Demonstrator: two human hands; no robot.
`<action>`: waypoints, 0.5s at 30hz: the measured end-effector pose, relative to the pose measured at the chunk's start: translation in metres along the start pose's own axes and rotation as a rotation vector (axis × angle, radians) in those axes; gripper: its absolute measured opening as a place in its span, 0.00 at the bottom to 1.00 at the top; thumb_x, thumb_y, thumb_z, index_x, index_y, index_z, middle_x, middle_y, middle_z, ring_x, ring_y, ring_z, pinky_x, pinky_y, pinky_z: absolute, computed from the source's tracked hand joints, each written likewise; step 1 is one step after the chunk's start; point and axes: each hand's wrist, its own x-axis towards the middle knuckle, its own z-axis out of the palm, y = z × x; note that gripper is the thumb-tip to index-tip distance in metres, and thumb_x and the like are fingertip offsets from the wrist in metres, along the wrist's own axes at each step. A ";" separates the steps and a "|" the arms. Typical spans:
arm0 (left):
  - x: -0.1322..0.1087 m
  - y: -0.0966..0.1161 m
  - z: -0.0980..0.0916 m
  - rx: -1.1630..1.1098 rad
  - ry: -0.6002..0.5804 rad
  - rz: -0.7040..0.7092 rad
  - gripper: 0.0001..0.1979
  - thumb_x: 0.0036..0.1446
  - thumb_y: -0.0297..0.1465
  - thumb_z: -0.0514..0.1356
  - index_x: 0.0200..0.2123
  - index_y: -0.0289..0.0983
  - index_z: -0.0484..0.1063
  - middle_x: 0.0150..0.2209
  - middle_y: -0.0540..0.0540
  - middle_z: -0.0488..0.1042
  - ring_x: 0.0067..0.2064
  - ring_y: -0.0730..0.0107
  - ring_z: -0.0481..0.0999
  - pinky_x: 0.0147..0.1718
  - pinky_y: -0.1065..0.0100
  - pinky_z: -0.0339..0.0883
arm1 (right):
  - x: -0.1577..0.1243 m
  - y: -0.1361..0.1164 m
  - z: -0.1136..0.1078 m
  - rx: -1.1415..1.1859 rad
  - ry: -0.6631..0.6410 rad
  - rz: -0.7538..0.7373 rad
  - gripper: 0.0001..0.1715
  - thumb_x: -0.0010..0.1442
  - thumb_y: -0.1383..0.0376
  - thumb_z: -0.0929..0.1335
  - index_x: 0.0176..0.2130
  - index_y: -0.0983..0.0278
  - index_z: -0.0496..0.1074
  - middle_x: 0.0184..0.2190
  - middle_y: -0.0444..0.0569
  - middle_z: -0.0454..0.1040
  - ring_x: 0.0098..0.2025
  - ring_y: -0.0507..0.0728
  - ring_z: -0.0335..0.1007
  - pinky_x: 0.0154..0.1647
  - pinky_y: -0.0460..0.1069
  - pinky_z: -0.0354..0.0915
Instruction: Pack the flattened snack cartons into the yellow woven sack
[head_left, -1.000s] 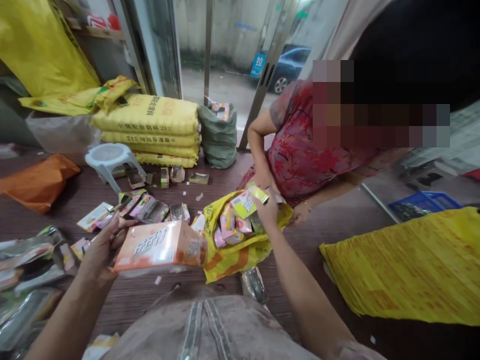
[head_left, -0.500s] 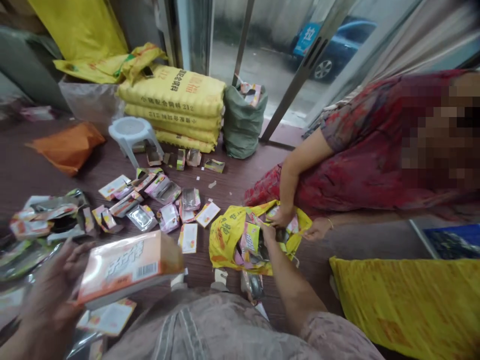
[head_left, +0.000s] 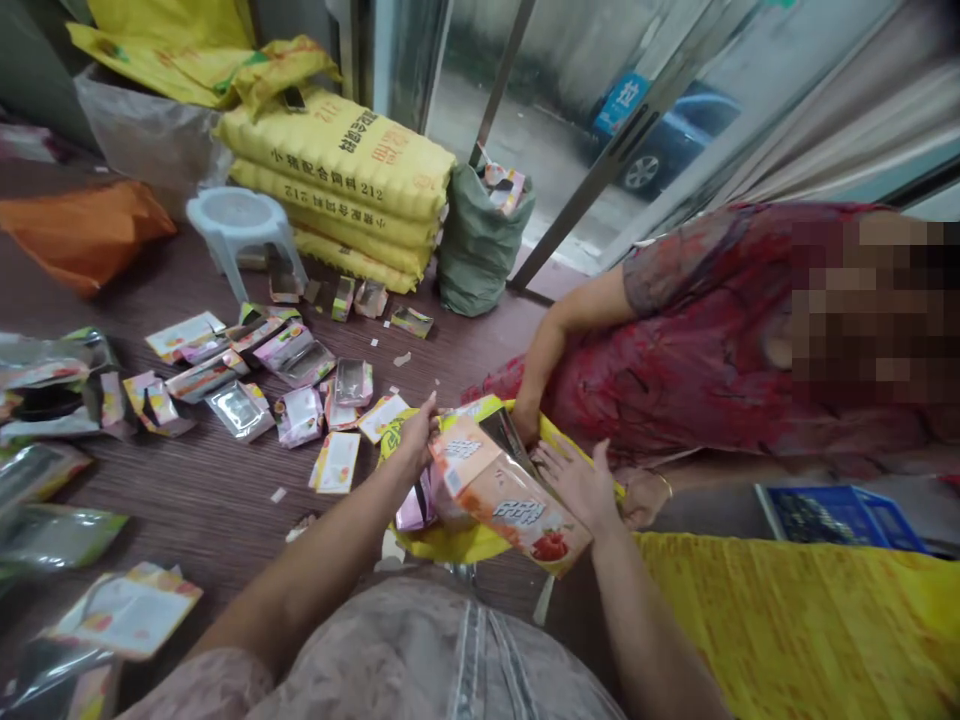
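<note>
An orange cardboard box [head_left: 517, 500] with a fruit picture and a dark window is tilted over the mouth of a yellow woven sack [head_left: 469, 545]. My left hand [head_left: 417, 435] grips its left end, thumb up along the edge. My right hand [head_left: 581, 485] lies along the box's right side with fingers stretched out and spread, palm towards the box. Inside the sack, a pink carton [head_left: 415, 505] shows below my left hand. A co-worker's hand [head_left: 528, 422] reaches in at the sack's far rim, and their other hand [head_left: 641, 497] is at its right rim.
Several flattened cartons [head_left: 300, 352] lie on the floor to the left. A pale blue stool [head_left: 240, 212], stacked yellow sacks [head_left: 337, 150] and a green sack [head_left: 480, 245] stand behind. A yellow sack [head_left: 795, 610] lies at the right, near a blue package [head_left: 832, 518].
My left hand has brought the box from the left to over the yellow sack. My right hand has come out of the sack to the box's right side. The view has shifted.
</note>
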 end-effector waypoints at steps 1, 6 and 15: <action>0.008 -0.008 0.001 -0.001 0.039 0.008 0.23 0.54 0.44 0.68 0.23 0.34 0.65 0.12 0.60 0.49 0.14 0.83 0.47 0.15 0.77 0.43 | -0.016 -0.007 -0.011 -0.040 0.038 -0.040 0.57 0.48 0.22 0.57 0.55 0.60 0.70 0.61 0.63 0.70 0.64 0.67 0.65 0.64 0.64 0.62; 0.033 -0.039 0.012 0.097 0.170 0.107 0.18 0.62 0.39 0.59 0.23 0.39 0.59 0.17 0.56 0.58 0.19 0.76 0.60 0.25 0.71 0.63 | -0.065 -0.004 0.013 -1.054 -0.048 -0.590 0.67 0.41 0.39 0.77 0.71 0.55 0.55 0.73 0.54 0.50 0.75 0.73 0.38 0.74 0.69 0.36; 0.033 -0.055 -0.101 0.819 0.467 0.278 0.34 0.42 0.32 0.73 0.53 0.34 0.70 0.63 0.26 0.63 0.68 0.36 0.56 0.61 0.50 0.53 | 0.016 0.048 0.061 -1.313 -0.097 -0.539 0.57 0.55 0.52 0.75 0.72 0.66 0.49 0.66 0.63 0.61 0.66 0.70 0.60 0.65 0.63 0.61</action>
